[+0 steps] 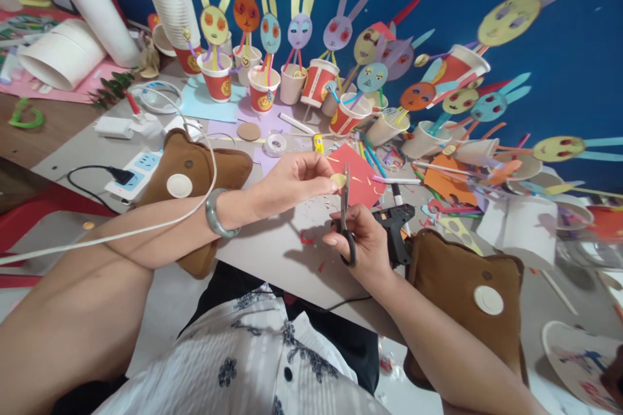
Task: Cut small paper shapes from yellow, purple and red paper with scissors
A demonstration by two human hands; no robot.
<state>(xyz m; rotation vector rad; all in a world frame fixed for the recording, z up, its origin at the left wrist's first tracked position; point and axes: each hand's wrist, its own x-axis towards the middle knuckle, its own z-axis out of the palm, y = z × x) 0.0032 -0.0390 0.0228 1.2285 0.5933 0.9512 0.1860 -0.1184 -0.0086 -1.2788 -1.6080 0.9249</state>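
Between the thumb and fingers of my left hand (296, 183) is a small yellow paper piece (339, 179), roughly round. My right hand (363, 243) grips a pair of scissors (345, 207) by the dark handles, with the blades pointing away from me. The blades stand right at the edge of the yellow piece; whether they are cutting into it I cannot tell. Beneath the scissors, a red sheet of paper (365, 181) lies on the table with thin yellow scraps on it. A black glue gun (395, 227) rests just right of my right hand.
Rabbit-faced paper figures in paper cups (263, 91) line the back. A tall stack of white cups (168, 0) stands at back left. Brown cushions (462, 285) lie under both forearms. A white cable (146, 228) crosses my left arm; a power strip (134, 175) sits at left.
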